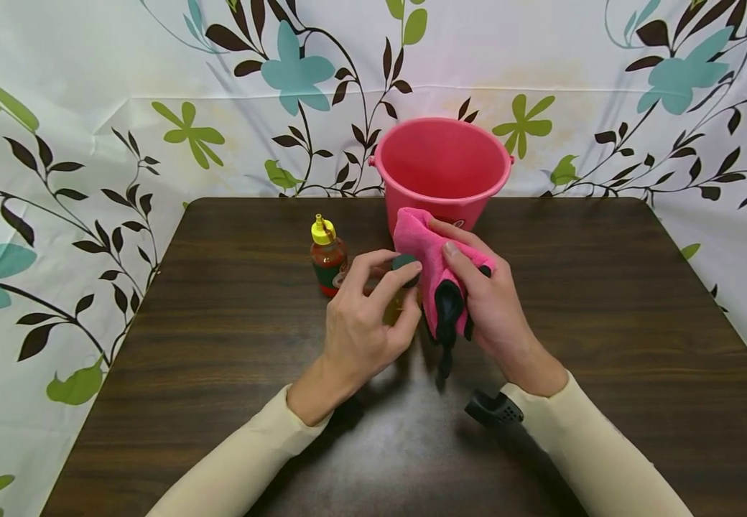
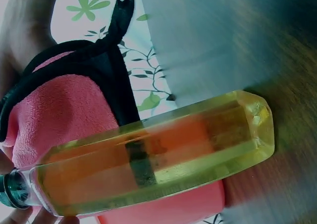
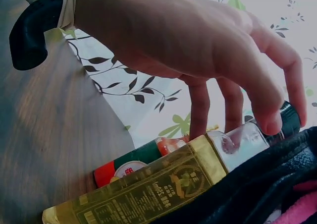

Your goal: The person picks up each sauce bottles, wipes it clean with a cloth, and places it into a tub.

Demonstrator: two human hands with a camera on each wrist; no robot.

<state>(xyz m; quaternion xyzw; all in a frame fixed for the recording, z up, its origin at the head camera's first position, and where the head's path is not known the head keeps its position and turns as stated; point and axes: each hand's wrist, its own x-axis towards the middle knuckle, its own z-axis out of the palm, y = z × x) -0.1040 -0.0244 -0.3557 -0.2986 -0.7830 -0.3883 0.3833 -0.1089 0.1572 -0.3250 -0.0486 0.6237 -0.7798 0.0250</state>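
My left hand [image 1: 370,309] holds a bottle of yellow oil [image 2: 173,159] by its neck, fingers and thumb curled around the dark green cap [image 3: 290,120]. The bottle stands upright, and its printed label [image 3: 168,189] shows in the right wrist view. In my right hand [image 1: 493,294] is a pink fleecy cloth [image 1: 421,240] with black trim, thumb on top of it. A black strap [image 1: 447,309] hangs from the cloth. The cloth is right beside the oil bottle; in the head view, my left hand hides most of the bottle.
A red sauce bottle [image 1: 328,258] with a yellow nozzle cap stands just left of the oil bottle. Behind my hands, a pink bucket [image 1: 438,165] is near the back edge of the dark wooden table [image 1: 231,345]. A flowered sheet [image 1: 154,64] hangs behind.
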